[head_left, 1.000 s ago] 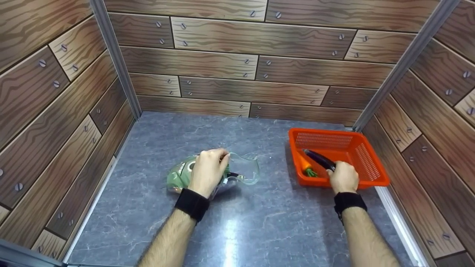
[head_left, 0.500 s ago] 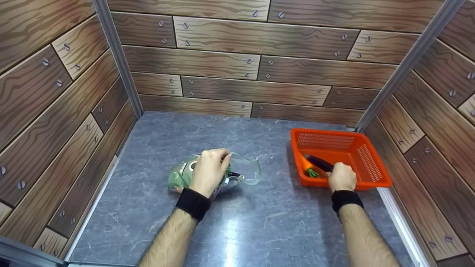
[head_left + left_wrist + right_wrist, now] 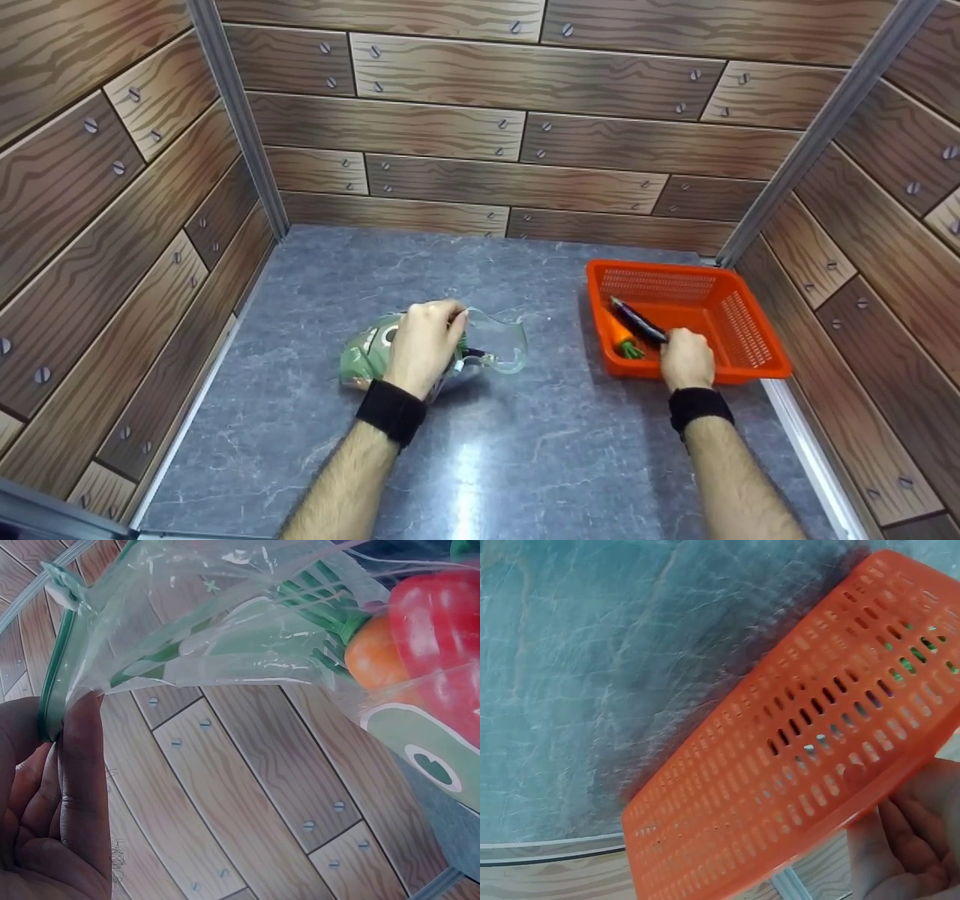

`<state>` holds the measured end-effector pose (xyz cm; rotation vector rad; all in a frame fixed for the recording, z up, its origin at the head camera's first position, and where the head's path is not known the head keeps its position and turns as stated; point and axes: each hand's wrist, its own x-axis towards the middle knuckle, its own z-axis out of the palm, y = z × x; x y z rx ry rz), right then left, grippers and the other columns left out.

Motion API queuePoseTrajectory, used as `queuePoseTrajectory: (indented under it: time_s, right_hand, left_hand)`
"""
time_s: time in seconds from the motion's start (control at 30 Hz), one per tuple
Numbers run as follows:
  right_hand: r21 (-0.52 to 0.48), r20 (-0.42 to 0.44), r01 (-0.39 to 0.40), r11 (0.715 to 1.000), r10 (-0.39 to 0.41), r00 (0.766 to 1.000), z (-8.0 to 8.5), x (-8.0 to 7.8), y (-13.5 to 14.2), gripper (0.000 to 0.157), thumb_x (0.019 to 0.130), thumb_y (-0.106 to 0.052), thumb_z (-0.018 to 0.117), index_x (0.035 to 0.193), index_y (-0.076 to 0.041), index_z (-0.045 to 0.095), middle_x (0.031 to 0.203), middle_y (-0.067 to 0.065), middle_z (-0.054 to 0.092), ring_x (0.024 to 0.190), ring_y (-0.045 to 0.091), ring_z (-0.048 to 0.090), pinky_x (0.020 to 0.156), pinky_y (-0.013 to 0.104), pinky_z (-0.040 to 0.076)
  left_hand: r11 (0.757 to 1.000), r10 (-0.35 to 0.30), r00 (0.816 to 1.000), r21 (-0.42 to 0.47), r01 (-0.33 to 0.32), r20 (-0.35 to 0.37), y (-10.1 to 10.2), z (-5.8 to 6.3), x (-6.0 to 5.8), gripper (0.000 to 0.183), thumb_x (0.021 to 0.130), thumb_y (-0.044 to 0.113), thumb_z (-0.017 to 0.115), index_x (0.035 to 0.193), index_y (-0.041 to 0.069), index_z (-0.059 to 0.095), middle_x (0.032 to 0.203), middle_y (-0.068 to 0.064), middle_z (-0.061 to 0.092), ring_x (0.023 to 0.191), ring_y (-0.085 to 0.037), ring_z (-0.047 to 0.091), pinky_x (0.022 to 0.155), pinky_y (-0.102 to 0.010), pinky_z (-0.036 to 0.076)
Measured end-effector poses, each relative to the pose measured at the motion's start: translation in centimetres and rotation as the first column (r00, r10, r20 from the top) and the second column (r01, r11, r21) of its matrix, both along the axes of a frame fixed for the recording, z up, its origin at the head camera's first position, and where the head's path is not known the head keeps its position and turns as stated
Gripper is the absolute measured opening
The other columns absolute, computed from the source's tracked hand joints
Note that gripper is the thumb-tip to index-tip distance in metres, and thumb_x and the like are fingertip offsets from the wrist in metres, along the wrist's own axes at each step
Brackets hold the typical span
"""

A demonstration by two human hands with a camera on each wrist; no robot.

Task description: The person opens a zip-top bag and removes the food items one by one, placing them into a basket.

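Note:
My left hand (image 3: 426, 341) pinches the green zip edge of a clear plastic bag (image 3: 491, 341). The bag carries a green cartoon print. Inside it, the left wrist view shows a red pepper (image 3: 435, 645) and an orange carrot (image 3: 375, 652) with green tops. My right hand (image 3: 688, 360) reaches over the near rim of the orange basket (image 3: 757, 330), its fingers at the near end of a dark purple eggplant (image 3: 637, 319). Another carrot (image 3: 621, 336) lies alongside the eggplant. In the right wrist view the slotted basket wall hides most of the fingertips.
The basket stands at the right on the grey marbled tabletop (image 3: 555, 450). Plank-patterned walls (image 3: 450, 127) with metal corner posts (image 3: 247, 127) enclose the back and both sides. Black bands (image 3: 390, 412) circle the wrists.
The eggplant has come down into the basket beside the carrot, its far tip swinging a little. My right hand has shifted slightly left. My left hand stays on the bag.

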<state>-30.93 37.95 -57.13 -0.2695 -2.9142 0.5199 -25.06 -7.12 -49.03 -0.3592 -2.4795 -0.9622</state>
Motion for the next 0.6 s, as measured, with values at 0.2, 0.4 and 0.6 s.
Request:
queuePoseTrajectory:
  time_s: [0.2,0.4,0.6]
  right_hand:
    - [-0.024,-0.082,-0.059,0.998,0.057,0.995,0.9,0.2,-1.8,0.036,0.111,-0.01,0.073,0.139,0.011,0.077,0.131,0.041,0.079,0.111,0.065,0.078,0.094,0.076,0.065]
    - [-0.038,-0.096,-0.104,0.994,0.099,0.99,2.5,0.4,-3.8,0.045,0.113,-0.015,0.076,0.151,0.009,0.072,0.145,0.037,0.076,0.126,0.062,0.076,0.106,0.074,0.063]
    - [-0.048,-0.162,-0.165,0.985,0.155,0.975,3.3,1.0,-5.7,0.046,0.112,-0.014,0.079,0.153,0.006,0.072,0.149,0.036,0.075,0.13,0.059,0.076,0.108,0.072,0.063]
  left_hand:
    - [1.0,0.006,1.0,-0.002,-0.006,0.001,0.0,0.0,-0.1,0.013,0.111,0.013,0.08,0.104,0.007,0.09,0.097,-0.007,0.09,0.087,-0.025,0.086,0.078,-0.049,0.071]
    - [1.0,0.012,1.0,-0.003,-0.012,0.002,0.0,-0.1,-0.1,0.012,0.111,0.014,0.081,0.105,0.008,0.09,0.098,-0.007,0.09,0.089,-0.026,0.087,0.079,-0.049,0.072]
    - [1.0,0.01,1.0,-0.013,-0.011,-0.006,0.0,-0.2,-0.1,0.011,0.11,0.013,0.082,0.103,0.008,0.089,0.096,-0.007,0.09,0.088,-0.028,0.087,0.079,-0.05,0.071]
